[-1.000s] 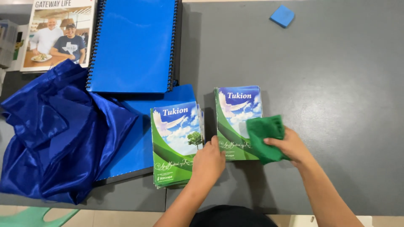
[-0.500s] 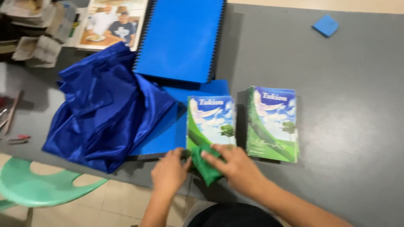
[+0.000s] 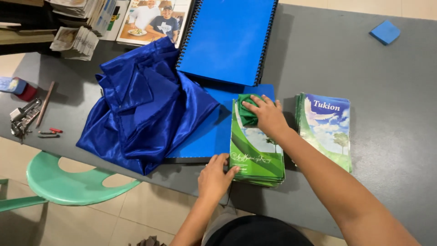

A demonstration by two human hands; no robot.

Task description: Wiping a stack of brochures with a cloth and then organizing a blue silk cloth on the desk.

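My right hand (image 3: 268,115) presses a bunched green cloth (image 3: 246,110) onto the top of the left stack of booklets (image 3: 257,152), near its far edge. The booklets have green and sky-blue covers with a white bird. My left hand (image 3: 214,177) rests on the near left corner of that same stack, fingers on the cover. A second stack of the same booklets (image 3: 327,130) lies just to the right, untouched, on the grey table (image 3: 391,114).
Crumpled shiny blue fabric (image 3: 141,105) lies left of the stacks, over a flat blue folder (image 3: 205,132). A blue spiral-bound book (image 3: 227,38), a magazine (image 3: 152,18), a blue sponge (image 3: 385,32), small tools (image 3: 25,118) and a green plastic chair (image 3: 63,182) surround them.
My right hand slid the green cloth from the near edge of the left stack up to its far edge. The camera view shifted left and my left hand stayed at the near corner.
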